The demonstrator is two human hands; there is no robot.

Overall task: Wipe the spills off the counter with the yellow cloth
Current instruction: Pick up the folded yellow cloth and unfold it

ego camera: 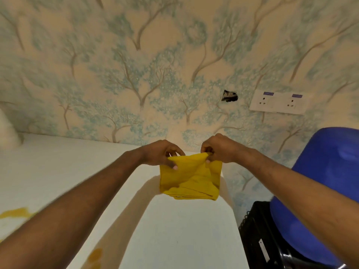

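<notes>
A yellow cloth (191,179) hangs folded in the air above the far right part of the white counter (174,230). My left hand (161,152) pinches its upper left corner, and my right hand (219,149) pinches its upper right corner. A yellow-orange spill (14,212) lies on the counter at the left edge of the view. A second orange spill (95,258) sits near the bottom, beside my left forearm.
A wall with tree-patterned wallpaper rises behind the counter, with a white double socket plate (278,102) and a small hole (229,96). A blue plastic chair (326,181) and a black box (264,239) stand right of the counter. A white object (7,131) sits at far left.
</notes>
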